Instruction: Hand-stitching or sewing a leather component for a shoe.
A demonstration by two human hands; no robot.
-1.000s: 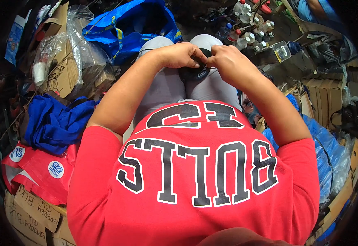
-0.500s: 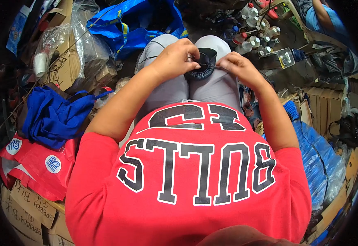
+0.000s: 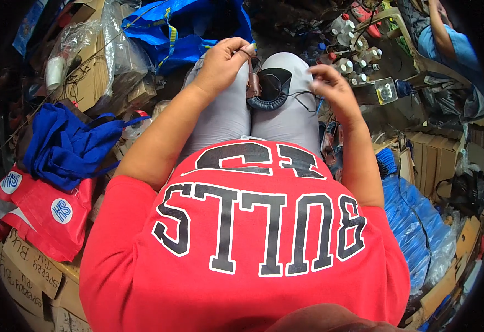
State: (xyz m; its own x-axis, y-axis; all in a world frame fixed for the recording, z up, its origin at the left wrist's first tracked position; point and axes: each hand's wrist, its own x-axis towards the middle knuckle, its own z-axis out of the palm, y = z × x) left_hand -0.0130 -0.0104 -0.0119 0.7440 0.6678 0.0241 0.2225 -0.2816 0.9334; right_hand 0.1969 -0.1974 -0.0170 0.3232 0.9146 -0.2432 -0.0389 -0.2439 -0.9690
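On my thighs rests a black and brown leather shoe upper, with a ridged, gathered edge curving round a dark opening. My left hand is raised at its far left side, thumb and finger pinched together on what looks like a thin dark thread. A pale spot shows at the fingertips. To the right of the upper hovers my right hand, apart from it, fingers partly curled and smeared by motion. A dark thread runs from the upper toward this hand; whether the fingers grip it is unclear.
Beyond my knees lies a blue bag. Several plastic bottles stand at the far right. Blue cloth and a red bag lie to the left, blue plastic sheeting to the right. Another person's arm shows at the far right.
My left hand has moved up and left, away from the upper. My right hand has drawn off to the right. More of the upper, including its brown part, now shows.
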